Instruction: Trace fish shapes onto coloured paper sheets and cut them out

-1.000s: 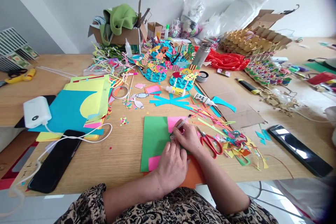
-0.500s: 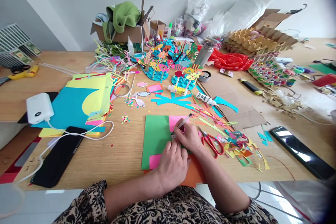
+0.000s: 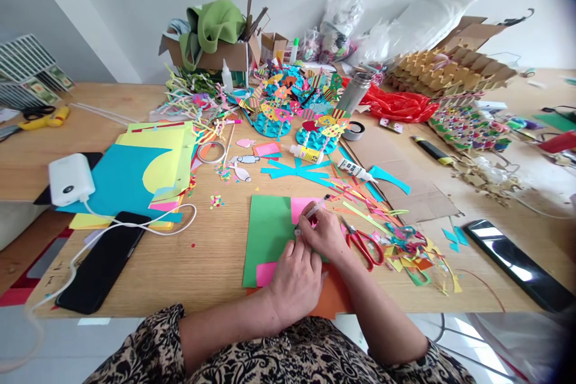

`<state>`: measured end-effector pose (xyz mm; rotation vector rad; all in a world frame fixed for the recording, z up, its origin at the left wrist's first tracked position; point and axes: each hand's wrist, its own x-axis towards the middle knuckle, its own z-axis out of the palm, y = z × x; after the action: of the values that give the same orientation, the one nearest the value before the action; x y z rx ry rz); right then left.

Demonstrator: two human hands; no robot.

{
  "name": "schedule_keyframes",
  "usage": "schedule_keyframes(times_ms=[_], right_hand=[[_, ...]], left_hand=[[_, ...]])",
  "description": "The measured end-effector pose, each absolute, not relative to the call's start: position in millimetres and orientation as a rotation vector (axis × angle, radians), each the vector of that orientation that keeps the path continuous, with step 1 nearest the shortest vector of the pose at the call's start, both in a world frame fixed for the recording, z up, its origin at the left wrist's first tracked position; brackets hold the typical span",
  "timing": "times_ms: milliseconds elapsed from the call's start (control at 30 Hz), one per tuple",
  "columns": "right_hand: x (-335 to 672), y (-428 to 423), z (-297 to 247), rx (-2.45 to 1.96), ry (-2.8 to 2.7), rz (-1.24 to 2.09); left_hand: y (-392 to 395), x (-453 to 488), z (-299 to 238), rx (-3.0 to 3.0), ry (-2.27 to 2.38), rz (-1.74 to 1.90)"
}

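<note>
Pen (image 3: 319, 205), head view: gripped in the fingers of the right hand (image 3: 323, 233), over the sheets at near centre. Left hand (image 3: 294, 281): laid on the sheets, fingers close together; cannot tell whether they pinch anything. Green paper (image 3: 269, 240): beneath, extending left. Pink paper (image 3: 302, 206): on its far part. Orange paper (image 3: 338, 295): near side. Scissors (image 3: 374, 253): red-handled, just right of the right hand.
</note>
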<state>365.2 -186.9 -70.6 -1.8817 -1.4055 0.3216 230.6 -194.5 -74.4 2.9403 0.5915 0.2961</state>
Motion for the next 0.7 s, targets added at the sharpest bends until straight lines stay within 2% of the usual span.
schedule_keyframes(times_ms=[700], right_hand=[[362.4, -186.8, -67.2, -1.861, -1.522, 0.35]], left_hand=[[-194.8, 229.5, -74.7, 2.929, 0.592, 0.331]])
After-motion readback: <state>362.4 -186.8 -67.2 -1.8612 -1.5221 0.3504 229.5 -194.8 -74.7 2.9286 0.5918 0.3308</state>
